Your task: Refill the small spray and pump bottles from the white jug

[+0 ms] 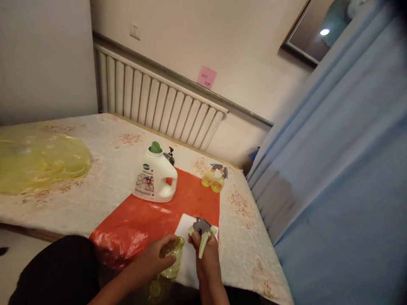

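My left hand (pixel 163 254) is closed around a small yellow-tinted clear bottle (pixel 173 267) with no cap on its neck. Just to its right, my right hand (pixel 207 250) grips a grey and cream trigger spray head (pixel 202 231). The spray head is apart from the bottle. Under and behind the hands lies a white sheet or pad (pixel 187 222), on a shiny red plastic sheet (pixel 187 192). Below the held bottle, another yellowish object (pixel 155 289) shows, partly hidden by my left forearm.
A white jug (pixel 155 178) with a green piece in its mouth stands on the red sheet. Behind it is a dark pump top (pixel 171 154). Spray bottles (pixel 213 180) stand at the back right. A yellow plastic bag (pixel 41 156) lies left. A blue curtain (pixel 333 161) hangs right.
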Demonstrator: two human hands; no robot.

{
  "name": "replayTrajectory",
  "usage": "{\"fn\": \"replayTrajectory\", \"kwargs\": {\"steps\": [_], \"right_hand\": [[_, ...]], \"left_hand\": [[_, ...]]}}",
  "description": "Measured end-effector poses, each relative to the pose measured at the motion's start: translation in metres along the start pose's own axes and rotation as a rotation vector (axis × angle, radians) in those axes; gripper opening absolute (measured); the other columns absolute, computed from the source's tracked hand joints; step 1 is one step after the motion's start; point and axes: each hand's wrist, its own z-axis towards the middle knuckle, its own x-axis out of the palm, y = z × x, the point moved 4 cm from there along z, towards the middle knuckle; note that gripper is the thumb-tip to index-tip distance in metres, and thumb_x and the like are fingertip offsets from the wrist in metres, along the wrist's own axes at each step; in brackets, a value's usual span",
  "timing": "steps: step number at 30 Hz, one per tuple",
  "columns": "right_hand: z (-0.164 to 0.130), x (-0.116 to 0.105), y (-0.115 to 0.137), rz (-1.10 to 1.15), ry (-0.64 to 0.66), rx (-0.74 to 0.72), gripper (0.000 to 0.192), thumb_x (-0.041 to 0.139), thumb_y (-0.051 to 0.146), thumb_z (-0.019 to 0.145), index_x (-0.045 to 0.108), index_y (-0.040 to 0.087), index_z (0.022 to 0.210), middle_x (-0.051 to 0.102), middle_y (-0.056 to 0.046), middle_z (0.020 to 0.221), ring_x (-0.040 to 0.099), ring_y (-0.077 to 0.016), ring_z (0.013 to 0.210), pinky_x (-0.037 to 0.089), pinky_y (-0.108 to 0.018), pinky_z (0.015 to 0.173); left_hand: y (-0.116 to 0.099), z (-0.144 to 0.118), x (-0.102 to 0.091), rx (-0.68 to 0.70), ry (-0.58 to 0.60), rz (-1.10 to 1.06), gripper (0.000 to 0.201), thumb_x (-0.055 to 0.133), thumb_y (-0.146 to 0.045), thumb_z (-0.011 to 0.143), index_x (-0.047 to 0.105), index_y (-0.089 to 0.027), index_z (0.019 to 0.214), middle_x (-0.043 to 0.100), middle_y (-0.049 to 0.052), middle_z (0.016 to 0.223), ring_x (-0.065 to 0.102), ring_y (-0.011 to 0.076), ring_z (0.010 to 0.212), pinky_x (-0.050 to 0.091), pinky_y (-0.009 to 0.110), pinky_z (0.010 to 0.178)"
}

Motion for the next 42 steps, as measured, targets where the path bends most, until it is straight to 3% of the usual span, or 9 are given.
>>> {"fn": "replayTrajectory", "kwargs": {"steps": [9, 13, 17, 21, 25, 28, 33, 38, 42], "right_hand": [[0.036, 0.012, 0.045, 0.305, -0.1, -0.091, 0.035, 0.087, 0.026, 0.061, 0.065, 0.018, 0.086, 0.065, 0.003, 0.078, 0.062, -0.0103, 0.066, 0.054, -0.023, 0.062], [0.059, 0.003, 0.062, 0.41, -0.241, -0.14, 0.037, 0.088, 0.022, 0.058, 0.064, 0.021, 0.087, 0.066, 0.005, 0.082, 0.065, -0.0095, 0.069, 0.055, -0.021, 0.062], [0.08, -0.007, 0.06, 0.476, -0.317, -0.151, 0.036, 0.087, 0.02, 0.059, 0.064, 0.023, 0.087, 0.068, 0.005, 0.081, 0.067, -0.0107, 0.072, 0.057, -0.023, 0.066], [0.09, -0.01, 0.044, 0.445, -0.366, -0.168, 0.031, 0.083, 0.023, 0.064, 0.064, 0.023, 0.088, 0.069, 0.003, 0.081, 0.069, -0.0142, 0.075, 0.059, -0.028, 0.068], [0.092, 0.0, 0.034, 0.322, -0.369, -0.204, 0.031, 0.083, 0.027, 0.066, 0.064, 0.024, 0.091, 0.069, 0.003, 0.085, 0.069, -0.0136, 0.076, 0.059, -0.027, 0.07], [0.091, 0.01, 0.034, 0.203, -0.356, -0.248, 0.034, 0.084, 0.028, 0.067, 0.064, 0.025, 0.094, 0.068, 0.005, 0.089, 0.067, -0.0111, 0.077, 0.058, -0.024, 0.068], [0.091, 0.018, 0.037, 0.195, -0.343, -0.242, 0.037, 0.087, 0.026, 0.061, 0.065, 0.022, 0.09, 0.068, 0.003, 0.09, 0.067, -0.012, 0.075, 0.058, -0.024, 0.065], [0.084, 0.026, 0.045, 0.134, -0.305, -0.311, 0.039, 0.087, 0.024, 0.058, 0.066, 0.02, 0.091, 0.068, 0.001, 0.087, 0.065, -0.0124, 0.07, 0.057, -0.025, 0.063], [0.078, 0.031, 0.05, -0.041, -0.288, -0.38, 0.032, 0.083, 0.029, 0.066, 0.066, 0.019, 0.092, 0.069, 0.0, 0.084, 0.065, -0.0135, 0.069, 0.057, -0.027, 0.064]], "left_hand": [[-0.004, 0.028, -0.042, 0.109, -0.085, 0.133, 0.047, 0.065, -0.021, 0.072, 0.061, -0.018, 0.119, 0.069, 0.008, 0.125, 0.063, 0.0277, 0.116, 0.048, 0.036, 0.101], [-0.01, 0.045, -0.067, 0.107, -0.148, 0.156, 0.05, 0.066, -0.027, 0.072, 0.059, -0.019, 0.12, 0.069, 0.008, 0.126, 0.06, 0.0291, 0.12, 0.046, 0.038, 0.104], [-0.028, 0.059, -0.084, 0.136, -0.123, 0.179, 0.041, 0.062, -0.024, 0.071, 0.062, -0.02, 0.112, 0.072, 0.006, 0.117, 0.063, 0.0278, 0.115, 0.048, 0.037, 0.101], [-0.034, 0.072, -0.091, 0.129, -0.06, 0.181, 0.039, 0.062, -0.023, 0.071, 0.063, -0.02, 0.11, 0.073, 0.005, 0.113, 0.065, 0.028, 0.111, 0.049, 0.037, 0.097], [-0.026, 0.081, -0.097, 0.14, -0.02, 0.147, 0.039, 0.063, -0.025, 0.072, 0.063, -0.02, 0.11, 0.074, 0.004, 0.109, 0.065, 0.0281, 0.109, 0.048, 0.038, 0.099], [-0.016, 0.083, -0.103, 0.138, -0.01, 0.106, 0.038, 0.064, -0.027, 0.074, 0.062, -0.02, 0.112, 0.073, 0.005, 0.112, 0.063, 0.0284, 0.112, 0.047, 0.038, 0.1], [-0.004, 0.081, -0.113, 0.168, -0.002, 0.057, 0.044, 0.067, -0.024, 0.072, 0.062, -0.021, 0.116, 0.069, 0.007, 0.122, 0.059, 0.0292, 0.12, 0.043, 0.038, 0.104], [-0.008, 0.074, -0.113, 0.202, 0.03, 0.07, 0.044, 0.064, -0.015, 0.066, 0.065, -0.022, 0.109, 0.071, 0.003, 0.115, 0.061, 0.0274, 0.114, 0.045, 0.037, 0.101], [-0.009, 0.072, -0.113, 0.157, 0.052, 0.044, 0.047, 0.062, -0.014, 0.064, 0.065, -0.024, 0.111, 0.071, 0.002, 0.116, 0.06, 0.0279, 0.116, 0.044, 0.038, 0.102]]}}
